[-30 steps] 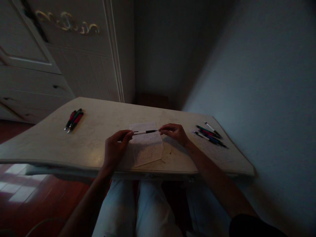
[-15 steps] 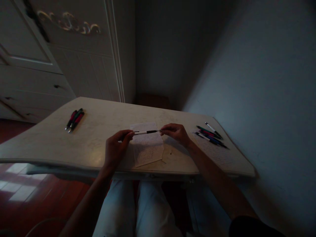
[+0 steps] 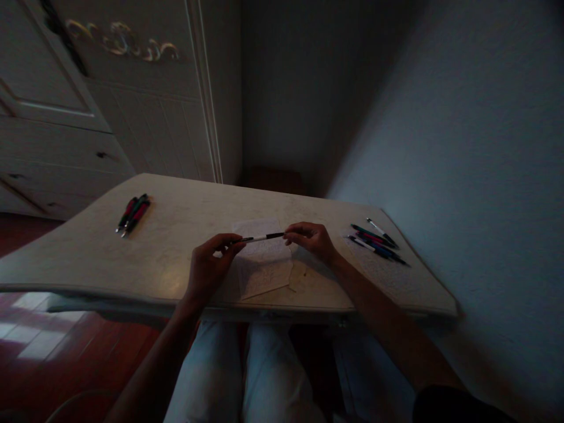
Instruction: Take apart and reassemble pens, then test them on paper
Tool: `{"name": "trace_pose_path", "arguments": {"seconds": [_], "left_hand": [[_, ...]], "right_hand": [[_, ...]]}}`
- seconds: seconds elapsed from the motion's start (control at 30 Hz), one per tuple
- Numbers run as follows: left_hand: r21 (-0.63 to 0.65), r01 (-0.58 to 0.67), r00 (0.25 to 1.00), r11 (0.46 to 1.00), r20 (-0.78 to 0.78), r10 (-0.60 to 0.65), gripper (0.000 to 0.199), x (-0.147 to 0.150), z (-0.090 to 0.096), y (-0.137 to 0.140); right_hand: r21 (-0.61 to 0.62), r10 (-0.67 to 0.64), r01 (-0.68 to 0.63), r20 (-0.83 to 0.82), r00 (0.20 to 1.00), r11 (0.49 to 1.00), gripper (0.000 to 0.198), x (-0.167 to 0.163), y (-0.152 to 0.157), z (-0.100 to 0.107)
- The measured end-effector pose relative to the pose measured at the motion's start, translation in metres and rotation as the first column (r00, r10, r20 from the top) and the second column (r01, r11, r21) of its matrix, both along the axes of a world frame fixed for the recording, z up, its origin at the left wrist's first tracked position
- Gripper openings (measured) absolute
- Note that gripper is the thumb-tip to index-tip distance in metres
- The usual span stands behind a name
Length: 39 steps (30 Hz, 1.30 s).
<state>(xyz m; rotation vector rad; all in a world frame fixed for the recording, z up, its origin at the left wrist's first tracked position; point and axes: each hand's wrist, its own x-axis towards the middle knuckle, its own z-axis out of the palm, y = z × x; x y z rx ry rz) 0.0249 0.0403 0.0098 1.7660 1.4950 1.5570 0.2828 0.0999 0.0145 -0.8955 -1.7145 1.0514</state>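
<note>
A white pen with a black grip (image 3: 259,238) is stretched level between my two hands, just above a sheet of handwritten paper (image 3: 264,273). My left hand (image 3: 212,260) pinches the pen's left end between thumb and fingers. At the other end, the fingertips of my right hand (image 3: 312,239) close on the black tip. The fingers cover both ends of the pen. Under the hands, the paper lies on the pale table (image 3: 189,205).
Several pens in red, green and black (image 3: 134,214) lie bundled at the table's left. On the right, several more pens (image 3: 376,244) lie beside and over another written sheet (image 3: 392,276). A wall (image 3: 476,176) borders the table's right side; a white cabinet (image 3: 154,129) stands behind.
My left hand has shifted slightly to the right along with the pen's left end, which sits a little lower. My right hand stays at the tip, nearly still.
</note>
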Motion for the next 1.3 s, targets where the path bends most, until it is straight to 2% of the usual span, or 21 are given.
{"name": "trace_pose_path", "arguments": {"seconds": [0.2, 0.4, 0.67, 0.8, 0.93, 1.03, 1.13, 1.17, 1.23, 1.3], "left_hand": [[0.005, 0.014, 1.0, 1.0, 0.0, -0.014, 0.017, 0.0004, -0.0003, 0.0002], [0.006, 0.001, 1.0, 1.0, 0.006, -0.001, 0.016, 0.0006, -0.0007, 0.0], [-0.014, -0.019, 1.0, 1.0, 0.01, 0.019, 0.019, -0.0006, 0.0, -0.0006], [0.015, 0.003, 1.0, 1.0, -0.017, -0.002, 0.018, -0.0016, -0.0013, 0.0002], [0.123, 0.137, 0.989, 0.983, -0.069, -0.129, 0.012, -0.0023, -0.0018, 0.0003], [0.16, 0.213, 0.976, 0.964, -0.075, -0.204, 0.032, -0.001, -0.002, 0.0], [0.108, 0.161, 0.987, 0.981, -0.019, -0.16, 0.061, 0.0014, -0.0022, 0.001], [0.075, 0.131, 0.991, 0.989, -0.005, -0.131, 0.062, 0.002, -0.0019, 0.0016], [-0.013, 0.104, 0.995, 0.994, -0.001, -0.104, 0.047, 0.0026, -0.0011, 0.0029], [-0.099, 0.138, 0.99, 0.985, -0.027, -0.142, 0.037, 0.0023, -0.0004, 0.0039]], "right_hand": [[-0.032, 0.057, -0.055, 0.071, 0.996, 0.998, 0.039, -0.0037, -0.0026, -0.0009], [-0.058, 0.053, -0.053, 0.002, 0.999, 0.997, 0.051, -0.0042, 0.0001, -0.0009], [0.108, 0.018, -0.026, 0.074, 0.997, 0.994, 0.026, -0.0016, 0.0031, -0.0028], [0.099, 0.031, -0.039, 0.077, 0.997, 0.994, 0.021, -0.0024, 0.0036, -0.0044], [0.082, -0.004, 0.0, 0.052, 0.999, 0.997, 0.02, -0.0024, 0.0028, -0.0039], [0.094, -0.04, 0.036, 0.042, 0.998, 0.995, 0.018, -0.0021, 0.0018, -0.0027], [0.111, -0.057, 0.053, 0.03, 0.998, 0.992, 0.016, -0.0015, 0.0014, -0.0017], [0.115, -0.059, 0.056, 0.027, 0.998, 0.992, 0.015, -0.0012, 0.0014, -0.0016], [0.123, -0.057, 0.053, 0.027, 0.998, 0.991, 0.015, -0.0007, 0.0019, -0.0019], [0.131, -0.052, 0.048, 0.033, 0.998, 0.99, 0.016, -0.0002, 0.0026, -0.0027]]}}
